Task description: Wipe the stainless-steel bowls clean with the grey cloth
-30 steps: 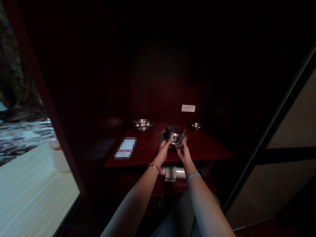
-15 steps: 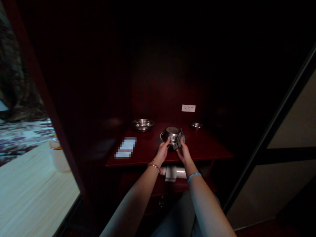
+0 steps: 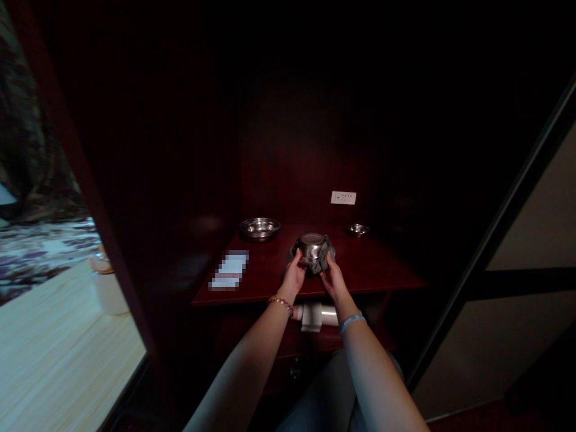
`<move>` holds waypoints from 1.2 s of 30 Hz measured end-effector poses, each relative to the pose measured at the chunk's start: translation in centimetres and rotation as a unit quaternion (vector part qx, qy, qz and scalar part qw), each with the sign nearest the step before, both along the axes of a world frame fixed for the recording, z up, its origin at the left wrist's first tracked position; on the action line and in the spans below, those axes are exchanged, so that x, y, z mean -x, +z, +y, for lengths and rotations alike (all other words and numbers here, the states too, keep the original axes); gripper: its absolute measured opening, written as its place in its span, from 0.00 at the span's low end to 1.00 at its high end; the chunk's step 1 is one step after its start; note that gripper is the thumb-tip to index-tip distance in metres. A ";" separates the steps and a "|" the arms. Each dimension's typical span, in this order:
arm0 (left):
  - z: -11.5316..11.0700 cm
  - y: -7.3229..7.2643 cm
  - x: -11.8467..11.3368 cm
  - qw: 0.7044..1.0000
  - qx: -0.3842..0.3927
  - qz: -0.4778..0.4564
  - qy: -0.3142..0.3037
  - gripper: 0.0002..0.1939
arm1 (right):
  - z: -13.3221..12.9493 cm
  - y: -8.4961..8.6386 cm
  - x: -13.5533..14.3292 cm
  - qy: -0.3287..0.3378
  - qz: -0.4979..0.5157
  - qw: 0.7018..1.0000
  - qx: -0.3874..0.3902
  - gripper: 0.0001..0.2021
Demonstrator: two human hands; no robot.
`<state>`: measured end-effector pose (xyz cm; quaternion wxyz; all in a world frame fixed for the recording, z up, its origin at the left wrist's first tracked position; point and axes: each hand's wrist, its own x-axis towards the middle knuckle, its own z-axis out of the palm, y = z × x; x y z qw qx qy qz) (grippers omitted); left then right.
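A shiny metal bowl (image 3: pixel 309 245) is held bottom up above the dark red shelf (image 3: pixel 270 273). My left hand (image 3: pixel 294 275) grips its near left side, thumb on the outer wall. A crumpled grey cloth (image 3: pixel 322 259) is pressed to the bowl's right side by my right hand (image 3: pixel 332 273), its thumb on top. The fingers beneath the bowl are mostly hidden. Behind and to the left stand nested metal bowls (image 3: pixel 260 228). A small metal dish (image 3: pixel 357 230) sits at the back right of the shelf.
A blurred-out white rectangle (image 3: pixel 230 270) lies at the shelf's left. A white socket (image 3: pixel 343 197) is on the back panel. Below the shelf lies a pale cylinder (image 3: pixel 329 315). Cabinet walls enclose both sides, with a light wooden table (image 3: pixel 58 354) outside on the left.
My left hand has shifted slightly left along the bowl's rim. The bowl has turned a little, and the cloth has moved slightly with my right hand.
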<state>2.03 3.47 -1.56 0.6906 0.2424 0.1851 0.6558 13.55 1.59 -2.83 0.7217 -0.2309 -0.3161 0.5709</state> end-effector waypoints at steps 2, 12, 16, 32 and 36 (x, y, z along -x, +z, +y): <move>-0.2 0.1 -0.1 1.000 -0.014 0.011 0.005 0.13 | 0.0 0.1 0.1 -0.003 0.009 1.000 -0.008 0.13; -0.6 -0.5 -0.7 0.980 -0.097 0.172 -0.008 0.19 | -0.4 0.3 -0.1 -0.030 0.034 0.999 -0.012 0.13; -0.5 -0.6 -0.6 0.987 -0.087 0.137 -0.013 0.19 | -0.6 0.4 0.1 -0.021 0.006 1.000 -0.011 0.14; -1.0 0.5 -0.1 0.995 -0.062 0.063 -0.046 0.19 | -0.8 0.6 0.2 -0.014 0.012 1.000 -0.024 0.12; -1.1 0.5 0.0 0.996 -0.037 0.063 -0.045 0.18 | -0.8 0.6 0.2 -0.020 0.018 0.999 -0.023 0.12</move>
